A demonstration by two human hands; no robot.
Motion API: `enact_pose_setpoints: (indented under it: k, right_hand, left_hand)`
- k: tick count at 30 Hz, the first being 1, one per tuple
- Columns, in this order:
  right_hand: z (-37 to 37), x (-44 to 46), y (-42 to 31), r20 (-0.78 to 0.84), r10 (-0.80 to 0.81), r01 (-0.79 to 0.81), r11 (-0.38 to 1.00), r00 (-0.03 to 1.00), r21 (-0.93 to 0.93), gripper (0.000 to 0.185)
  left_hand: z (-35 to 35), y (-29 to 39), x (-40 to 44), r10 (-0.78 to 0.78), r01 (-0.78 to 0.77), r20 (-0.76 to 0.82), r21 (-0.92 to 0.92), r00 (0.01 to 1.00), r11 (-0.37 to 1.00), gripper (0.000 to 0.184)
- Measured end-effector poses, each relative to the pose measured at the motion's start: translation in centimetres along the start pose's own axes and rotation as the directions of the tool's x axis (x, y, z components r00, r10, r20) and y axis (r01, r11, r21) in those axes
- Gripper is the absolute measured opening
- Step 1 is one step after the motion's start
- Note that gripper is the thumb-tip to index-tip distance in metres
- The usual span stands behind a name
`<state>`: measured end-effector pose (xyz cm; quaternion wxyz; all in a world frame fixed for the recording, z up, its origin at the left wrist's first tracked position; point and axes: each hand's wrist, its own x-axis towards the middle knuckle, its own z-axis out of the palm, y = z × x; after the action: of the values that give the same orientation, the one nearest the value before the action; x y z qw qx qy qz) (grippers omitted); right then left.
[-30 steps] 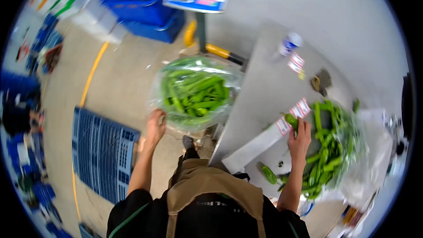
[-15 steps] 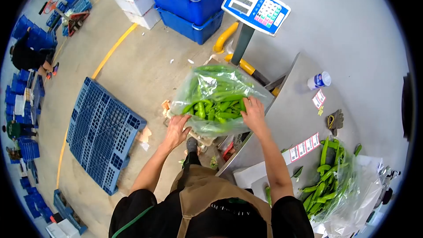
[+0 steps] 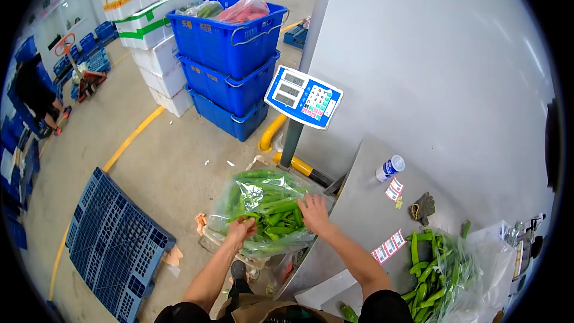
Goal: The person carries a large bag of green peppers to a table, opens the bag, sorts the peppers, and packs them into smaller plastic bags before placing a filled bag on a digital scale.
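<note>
A clear plastic bag [image 3: 224, 203] stands with its mouth open on the platform of the scale, filled with long green peppers [image 3: 281, 222]. At the left side of the mouth, my left hand [image 3: 240, 231] has its fingers closed; whether they grip a pepper or the bag's edge is unclear. My right hand [image 3: 315, 214] rests at the right side of the mouth, fingers spread, touching the bag and peppers. Above the bag rises the scale's blue and white display [image 3: 304, 97] on its post.
To my right, a grey metal table [image 3: 365, 209] bears a second bag of peppers [image 3: 433, 275], a glove [image 3: 422, 208], labels [image 3: 388, 246] and a white-and-blue container [image 3: 390, 168]. Blue crates [image 3: 230, 42] and white boxes [image 3: 155, 66] are stacked ahead. A blue pallet [image 3: 116, 245] lies left. Another person [image 3: 36, 93] is far left.
My view has tilted up, showing the top crate's contents. My left hand has moved from the bag's near rim in toward the peppers and closed. My right hand's fingers have spread.
</note>
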<state>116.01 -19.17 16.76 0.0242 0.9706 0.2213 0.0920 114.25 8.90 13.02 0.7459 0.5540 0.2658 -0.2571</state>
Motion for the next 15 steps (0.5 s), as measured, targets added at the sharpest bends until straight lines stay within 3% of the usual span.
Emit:
enact_pose_setpoints:
  k: [3, 4, 5, 7, 8, 10, 11, 12, 13, 14, 15]
  right_hand:
    - [-1.4, 1.1, -0.2, -0.019, 0.109, -0.111, 0.973, 0.994, -0.201, 0.066]
    - [-0.5, 1.2, 0.4, -0.001, 0.115, -0.112, 0.961, 0.993, -0.254, 0.069]
    - [0.6, 1.2, 1.0, 0.020, 0.123, -0.111, 0.946, 0.992, -0.306, 0.073]
    - [4.2, 1.9, 2.9, -0.085, 0.137, -0.159, 0.917, 0.987, -0.367, 0.072]
    - [6.1, 1.3, 3.4, -0.115, 0.148, -0.182, 0.903, 0.982, -0.390, 0.071]
    - [7.8, 1.8, 4.6, -0.056, 0.257, -0.263, 0.941, 0.965, -0.214, 0.065]
    - [5.6, 2.8, 4.9, 0.060, 0.251, -0.242, 0.961, 0.966, -0.135, 0.061]
    - [5.0, 3.6, 5.7, 0.010, 0.229, -0.229, 0.973, 0.973, -0.015, 0.055]
    - [4.8, 4.0, 6.1, -0.052, 0.216, -0.210, 0.972, 0.975, 0.105, 0.049]
    - [4.6, 4.6, 6.5, -0.042, 0.288, -0.257, 0.904, 0.957, 0.341, 0.043]
    - [4.2, 5.2, 6.9, -0.022, 0.356, -0.285, 0.782, 0.934, 0.554, 0.037]
  left_hand:
    - [-1.1, -1.6, 5.5, -0.198, 0.191, 0.015, -0.350, 0.980, 0.917, 0.047]
    - [-0.8, -1.6, 6.3, -0.249, 0.213, -0.016, -0.469, 0.968, 0.857, 0.037]
    - [-0.6, -1.6, 7.2, -0.222, 0.172, -0.045, -0.492, 0.974, 0.853, 0.036]
    - [-0.7, -2.4, 9.0, -0.183, 0.100, -0.105, -0.533, 0.977, 0.840, 0.034]
    - [-0.6, -2.0, 8.6, -0.133, 0.057, -0.126, -0.479, 0.983, 0.876, 0.034]
    - [0.5, 0.1, 7.6, -0.087, 0.024, -0.159, -0.363, 0.984, 0.931, 0.036]
    - [0.2, -0.5, 9.1, 0.009, -0.048, -0.102, -0.391, 0.995, 0.919, 0.037]
    - [1.0, 1.5, 7.2, 0.081, -0.105, -0.079, -0.394, 0.994, 0.913, 0.037]
    - [1.2, 2.6, 6.5, 0.101, -0.068, 0.033, -0.531, 0.994, 0.845, 0.032]
    - [1.5, 3.9, 6.3, 0.153, -0.027, 0.137, -0.654, 0.979, 0.756, 0.027]
    - [2.3, 5.3, 5.3, 0.166, -0.020, 0.142, -0.698, 0.976, 0.716, 0.023]
